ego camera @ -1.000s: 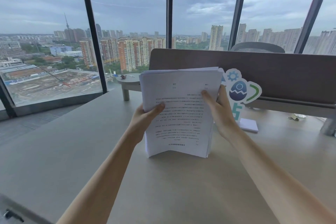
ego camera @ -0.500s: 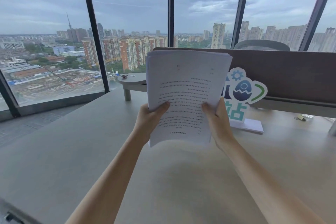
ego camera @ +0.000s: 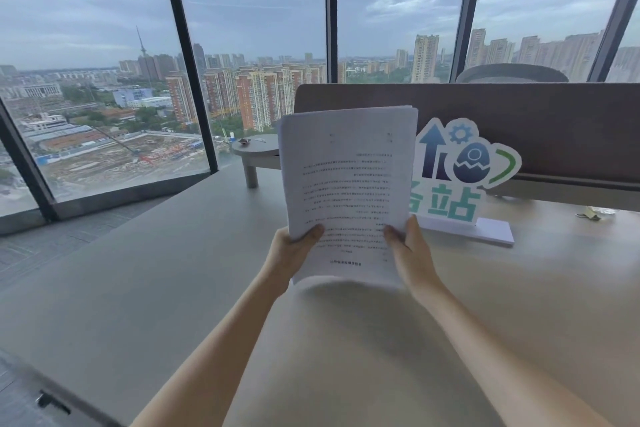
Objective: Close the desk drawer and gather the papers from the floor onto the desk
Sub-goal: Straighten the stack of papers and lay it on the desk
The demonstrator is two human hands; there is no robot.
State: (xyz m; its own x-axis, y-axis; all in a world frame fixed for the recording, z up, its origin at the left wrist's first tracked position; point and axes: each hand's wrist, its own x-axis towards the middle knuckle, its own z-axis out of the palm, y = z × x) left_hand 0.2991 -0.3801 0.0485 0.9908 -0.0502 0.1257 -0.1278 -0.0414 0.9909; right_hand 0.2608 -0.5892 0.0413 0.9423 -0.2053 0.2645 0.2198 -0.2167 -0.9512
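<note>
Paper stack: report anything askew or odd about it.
The paper stack is held upright above the desk by left hand and right hand; its bottom edge curls. Nothing looks damaged.

A stack of white printed papers (ego camera: 348,191) is held upright above a pale desk (ego camera: 173,270), clear of its surface, the bottom edge curling slightly. Lines of small dark text cover the front sheet. The lower corners are gripped from both sides.
</note>
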